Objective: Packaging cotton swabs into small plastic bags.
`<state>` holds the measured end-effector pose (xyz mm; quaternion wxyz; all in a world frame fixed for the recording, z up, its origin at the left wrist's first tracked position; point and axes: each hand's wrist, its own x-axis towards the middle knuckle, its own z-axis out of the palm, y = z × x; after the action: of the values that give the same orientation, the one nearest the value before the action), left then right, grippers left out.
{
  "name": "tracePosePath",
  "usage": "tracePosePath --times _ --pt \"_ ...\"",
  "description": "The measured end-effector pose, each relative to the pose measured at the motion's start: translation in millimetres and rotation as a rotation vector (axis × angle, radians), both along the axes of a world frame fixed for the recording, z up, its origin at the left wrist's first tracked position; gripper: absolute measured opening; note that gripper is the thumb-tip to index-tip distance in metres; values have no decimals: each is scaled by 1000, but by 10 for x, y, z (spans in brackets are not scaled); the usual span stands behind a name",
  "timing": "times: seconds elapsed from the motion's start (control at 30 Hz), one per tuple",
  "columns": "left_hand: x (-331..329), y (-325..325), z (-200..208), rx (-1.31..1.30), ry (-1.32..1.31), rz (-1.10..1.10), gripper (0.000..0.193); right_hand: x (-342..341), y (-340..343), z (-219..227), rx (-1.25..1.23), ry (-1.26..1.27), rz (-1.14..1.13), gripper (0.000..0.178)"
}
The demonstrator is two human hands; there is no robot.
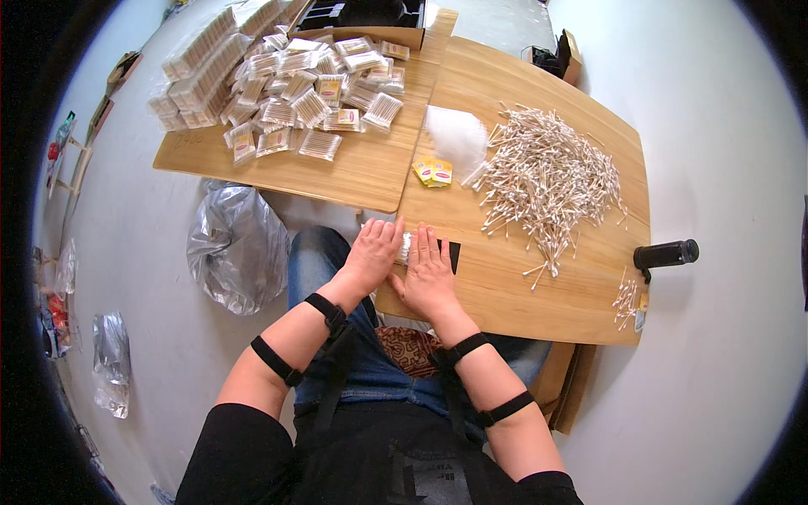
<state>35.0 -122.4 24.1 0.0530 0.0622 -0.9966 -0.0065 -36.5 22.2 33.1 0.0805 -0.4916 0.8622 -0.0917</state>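
Left hand (373,252) and right hand (428,271) lay side by side at the near edge of the worktop (505,295), fingers flat and nearly touching, pressed together around a small bundle of swabs (405,247). Only the white tips showed between the hands; whether either hand was closed round the bundle could not be told. A dark patch (454,255) sat on the wood just at 3 o'clock of the right hand.

Judgement: swabs very light, thin-stemmed, stiff enough to align but apt to roll and splay. Best held across the middle of the stems, squeezed from both sides, tips kept level.

At 1 o'clock, well apart: large loose swab pile (551,181). At 12 o'clock: yellow labels (433,172) and a stack of clear bags (454,135). At 11 o'clock, on a second board (353,181): many filled packets (311,93). At 3 o'clock, at the far edge: a black cylinder (667,253), a few stray swabs (625,299) near it. Grey plastic bag (238,248) on the floor at 9 o'clock.
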Motion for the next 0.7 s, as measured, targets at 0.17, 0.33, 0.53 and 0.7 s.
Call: tracePosePath --times 0.17,0.33,0.53,0.7 --pt "28 -24 -33 8 45 -26 56 -14 15 -36 -75 -8 25 90" --pt "103 -78 -10 47 116 9 55 90 211 -55 -68 16 -45 89" --pt "-17 -58 -44 29 89 33 54 170 18 -19 -36 27 -59 87" --pt "10 -167 -35 55 158 -6 54 216 -107 -43 -55 67 -32 87"
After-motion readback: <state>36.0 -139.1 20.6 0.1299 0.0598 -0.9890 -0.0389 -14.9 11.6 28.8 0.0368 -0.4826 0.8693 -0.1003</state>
